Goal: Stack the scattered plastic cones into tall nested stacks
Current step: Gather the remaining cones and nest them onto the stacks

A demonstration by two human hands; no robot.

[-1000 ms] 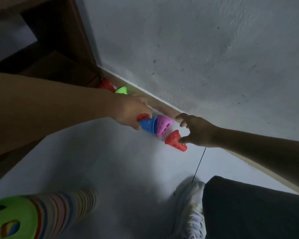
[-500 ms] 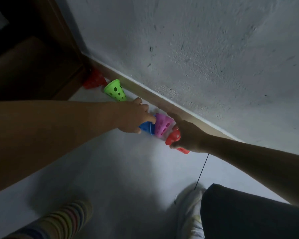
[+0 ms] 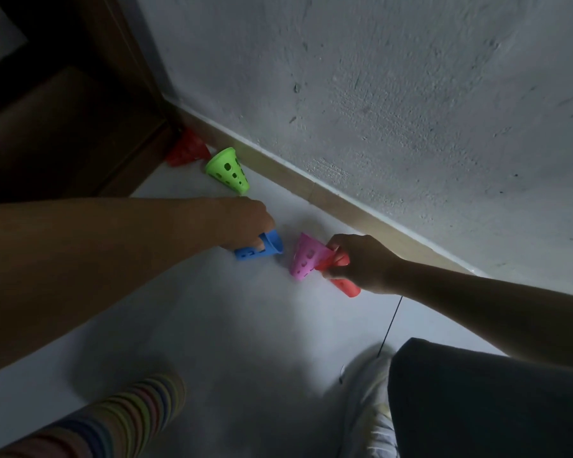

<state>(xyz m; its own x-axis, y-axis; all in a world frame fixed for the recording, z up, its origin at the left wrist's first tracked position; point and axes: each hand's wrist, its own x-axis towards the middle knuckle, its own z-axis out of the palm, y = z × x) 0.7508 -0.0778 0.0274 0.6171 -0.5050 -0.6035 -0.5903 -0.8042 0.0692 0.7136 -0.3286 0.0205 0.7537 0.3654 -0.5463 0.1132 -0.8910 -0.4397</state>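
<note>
We see the cones as small tapered plastic cups with smooth, thin walls pierced by round and square holes, scattered on the pale floor (image 3: 252, 325) near the skirting board (image 3: 311, 183); our left hand (image 3: 245, 223) grips the blue cone (image 3: 262, 247), fingers curled over its wide rim, the cone lying on its side on the floor; our right hand (image 3: 361, 262) pinches a red cone (image 3: 343, 285) together with the pink cone (image 3: 306, 259), fingers closed round both, the red one poking out below the hand and the pink one tilted with its narrow end toward the blue; the two held groups sit near each other but apart; further along the wall, a green cone (image 3: 227, 170) lies tilted just beside the skirting, its holes showing dark against bright plastic, and another red cone (image 3: 187, 150) sits in the shadowed corner against the dark wooden frame (image 3: 80, 127); at the lower left a tall nested stack (image 3: 113, 421) lies on the floor, a ribbed column of many coloured rims; the wall (image 3: 411, 94) is rough grey plaster; a white shoe (image 3: 368, 408) and dark trouser leg (image 3: 477, 408) fill the lower right.
</note>
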